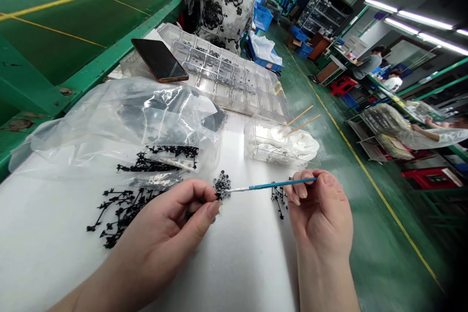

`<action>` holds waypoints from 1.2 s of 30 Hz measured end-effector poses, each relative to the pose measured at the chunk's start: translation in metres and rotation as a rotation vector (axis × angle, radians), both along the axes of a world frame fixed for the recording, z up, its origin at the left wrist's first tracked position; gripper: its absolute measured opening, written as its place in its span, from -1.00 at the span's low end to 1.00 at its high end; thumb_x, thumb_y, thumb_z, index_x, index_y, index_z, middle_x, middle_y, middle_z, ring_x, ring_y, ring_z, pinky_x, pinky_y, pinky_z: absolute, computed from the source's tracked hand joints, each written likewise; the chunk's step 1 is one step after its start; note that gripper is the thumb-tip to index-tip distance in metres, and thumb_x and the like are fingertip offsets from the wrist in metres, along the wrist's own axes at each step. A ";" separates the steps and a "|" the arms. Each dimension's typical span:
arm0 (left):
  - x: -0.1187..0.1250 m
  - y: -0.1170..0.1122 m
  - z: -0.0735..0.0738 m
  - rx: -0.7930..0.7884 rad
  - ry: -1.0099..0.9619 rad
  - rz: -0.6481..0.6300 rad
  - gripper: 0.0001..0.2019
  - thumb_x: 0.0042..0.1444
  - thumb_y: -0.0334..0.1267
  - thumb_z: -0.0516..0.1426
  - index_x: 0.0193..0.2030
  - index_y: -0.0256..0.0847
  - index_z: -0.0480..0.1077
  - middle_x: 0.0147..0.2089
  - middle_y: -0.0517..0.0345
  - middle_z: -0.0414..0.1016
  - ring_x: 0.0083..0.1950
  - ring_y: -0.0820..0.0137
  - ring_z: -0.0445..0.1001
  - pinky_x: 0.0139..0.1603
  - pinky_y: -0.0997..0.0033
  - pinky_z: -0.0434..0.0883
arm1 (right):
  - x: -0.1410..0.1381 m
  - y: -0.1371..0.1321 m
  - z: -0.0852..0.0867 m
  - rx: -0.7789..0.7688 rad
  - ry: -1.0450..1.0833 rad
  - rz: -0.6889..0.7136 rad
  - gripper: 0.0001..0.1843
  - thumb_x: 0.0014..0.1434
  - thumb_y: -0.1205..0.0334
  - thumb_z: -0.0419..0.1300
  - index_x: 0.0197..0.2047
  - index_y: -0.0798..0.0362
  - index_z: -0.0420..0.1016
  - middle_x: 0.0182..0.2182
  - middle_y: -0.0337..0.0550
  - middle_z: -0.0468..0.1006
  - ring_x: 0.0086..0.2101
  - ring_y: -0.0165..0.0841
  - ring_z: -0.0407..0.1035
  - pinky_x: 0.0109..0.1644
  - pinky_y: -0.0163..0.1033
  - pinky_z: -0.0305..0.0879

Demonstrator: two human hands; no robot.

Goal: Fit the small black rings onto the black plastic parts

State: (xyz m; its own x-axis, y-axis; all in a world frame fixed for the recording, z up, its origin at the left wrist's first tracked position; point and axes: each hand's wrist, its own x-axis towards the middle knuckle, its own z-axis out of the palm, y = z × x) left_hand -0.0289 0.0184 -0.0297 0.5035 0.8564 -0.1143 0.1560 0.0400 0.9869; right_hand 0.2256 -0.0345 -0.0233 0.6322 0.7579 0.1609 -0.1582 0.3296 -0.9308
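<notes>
My left hand (175,224) pinches a black sprue carrying a cluster of small grey rings (222,185) between thumb and forefinger. My right hand (318,209) holds a thin blue brush-like stick (278,184) by its far end, and its pale tip reaches the cluster. Black branched plastic sprues (124,209) lie on the white table surface (237,263) left of my left hand. A smaller black sprue (280,200) sits partly behind my right fingers.
A plastic bag of black parts (120,117) lies ahead, beyond it a clear compartment tray (219,68) and a phone (160,60). A clear box (278,141) holds white cloth and wooden sticks. A person in a floral top (215,5) stands beyond the tray.
</notes>
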 end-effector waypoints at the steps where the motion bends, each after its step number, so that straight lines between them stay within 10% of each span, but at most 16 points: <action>1: 0.000 0.000 0.000 -0.001 -0.003 -0.002 -0.78 0.43 -0.02 0.19 -0.19 -0.04 0.54 -0.38 0.24 0.51 -0.39 0.39 0.48 -0.40 0.60 0.47 | 0.000 0.000 0.000 0.003 0.001 0.000 -0.75 0.26 0.10 0.48 -0.33 0.03 0.59 -0.50 -0.29 0.41 -0.52 -0.47 0.26 -0.44 -0.34 0.29; 36: 0.000 0.000 -0.001 -0.004 -0.008 -0.017 -0.81 0.44 -0.05 0.18 -0.18 -0.04 0.53 -0.37 0.26 0.50 -0.39 0.45 0.47 -0.40 0.67 0.44 | 0.001 0.000 0.000 -0.010 0.017 -0.027 -0.76 0.19 0.10 0.53 -0.30 0.03 0.62 -0.46 -0.28 0.46 -0.53 -0.50 0.26 -0.47 -0.35 0.28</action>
